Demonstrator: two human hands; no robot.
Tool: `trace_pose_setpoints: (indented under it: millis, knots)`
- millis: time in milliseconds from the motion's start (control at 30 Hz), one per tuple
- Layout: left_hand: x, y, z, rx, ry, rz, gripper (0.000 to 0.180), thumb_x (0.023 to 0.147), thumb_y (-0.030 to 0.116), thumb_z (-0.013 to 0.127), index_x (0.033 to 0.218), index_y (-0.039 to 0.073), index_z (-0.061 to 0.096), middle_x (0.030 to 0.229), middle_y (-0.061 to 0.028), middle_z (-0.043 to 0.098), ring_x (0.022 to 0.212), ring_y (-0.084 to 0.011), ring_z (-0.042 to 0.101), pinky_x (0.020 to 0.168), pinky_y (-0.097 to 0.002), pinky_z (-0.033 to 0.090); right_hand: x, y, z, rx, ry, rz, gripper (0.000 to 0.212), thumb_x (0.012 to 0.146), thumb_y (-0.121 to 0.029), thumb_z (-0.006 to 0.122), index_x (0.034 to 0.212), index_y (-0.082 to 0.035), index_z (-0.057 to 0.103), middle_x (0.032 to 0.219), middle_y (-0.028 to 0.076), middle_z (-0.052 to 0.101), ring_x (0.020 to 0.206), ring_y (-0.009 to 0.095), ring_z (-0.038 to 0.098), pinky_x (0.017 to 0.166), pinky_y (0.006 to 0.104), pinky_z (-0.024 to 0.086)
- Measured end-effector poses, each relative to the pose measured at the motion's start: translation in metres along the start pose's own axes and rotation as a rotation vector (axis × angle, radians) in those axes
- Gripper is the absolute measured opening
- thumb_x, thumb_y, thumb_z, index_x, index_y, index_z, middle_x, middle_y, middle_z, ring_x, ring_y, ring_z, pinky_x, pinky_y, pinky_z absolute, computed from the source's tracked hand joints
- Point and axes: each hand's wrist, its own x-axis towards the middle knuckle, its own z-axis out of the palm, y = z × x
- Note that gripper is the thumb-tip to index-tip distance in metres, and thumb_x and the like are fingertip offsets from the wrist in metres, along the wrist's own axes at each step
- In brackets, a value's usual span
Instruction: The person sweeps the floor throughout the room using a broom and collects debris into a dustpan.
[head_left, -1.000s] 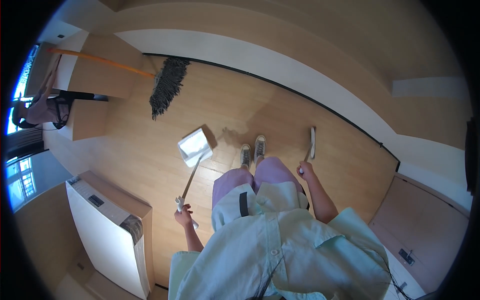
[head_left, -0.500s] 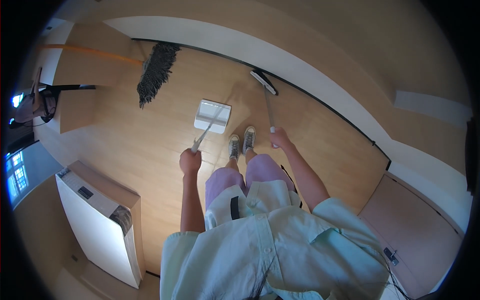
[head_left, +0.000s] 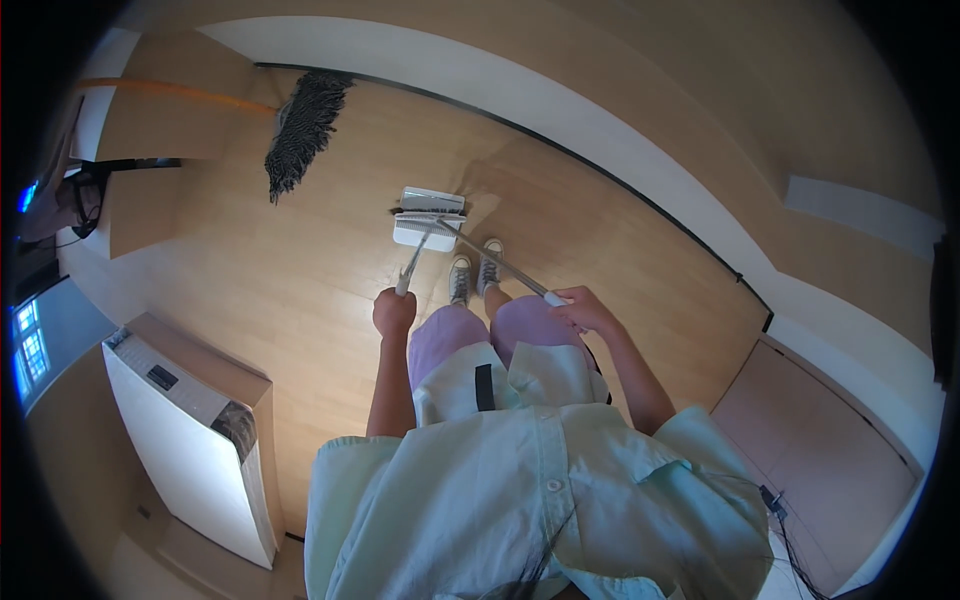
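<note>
**Broom lies across the dustpan**

On my feed a mop sits ahead and left, a white mattress at left, a door at right, all well apart from the dustpan. Shoes stand just beside it. It rests on the floor ahead of both hands. I have the left hand reaching forward, clamped on the dustpan's handle; the right hand, apart and angled inward, grips the broom's.

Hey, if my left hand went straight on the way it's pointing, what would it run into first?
Probably the white dustpan, whose handle your left hand grips. It lies ahead on that line, though depth is unclear here and the hand might pass above it.
</note>
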Motion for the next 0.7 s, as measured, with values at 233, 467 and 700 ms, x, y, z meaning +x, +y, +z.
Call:
trace_pose_setpoints:
  millis: [233,467,700]
  knots:
    - [0.008,0.000,-0.012,-0.017,-0.014,-0.045,0.029,0.068,0.022,0.054,0.083,0.002,0.068,0.085,-0.0204,0.066,0.080,-0.0365,0.064,0.075,-0.0426,0.050,-0.003,-0.023,0.005,0.160,0.137,-0.004,0.036,0.079,-0.014,0.064,0.114,-0.006,0.061,0.054,0.002,0.050,0.039,0.009,0.047,0.034,0.0259,0.037]
    - [0.004,0.022,0.002,-0.018,0.002,0.004,0.029,0.066,0.023,0.056,0.080,0.002,0.069,0.083,-0.0200,0.066,0.079,-0.0361,0.064,0.074,-0.0424,0.051,0.103,0.008,0.055,-0.337,0.426,-0.199,0.031,0.080,-0.015,0.059,0.109,-0.003,0.058,0.061,0.011,0.058,0.049,0.022,0.060,0.046,0.0350,0.047]
    - [0.008,0.001,-0.011,-0.014,0.068,-0.052,0.029,0.066,0.023,0.056,0.080,0.000,0.068,0.081,-0.0205,0.066,0.078,-0.0366,0.064,0.072,-0.0430,0.051,0.043,-0.006,0.120,-0.698,0.048,-0.083,0.033,0.074,-0.014,0.057,0.105,-0.004,0.058,0.097,0.020,0.064,0.094,0.034,0.061,0.081,0.0414,0.048]
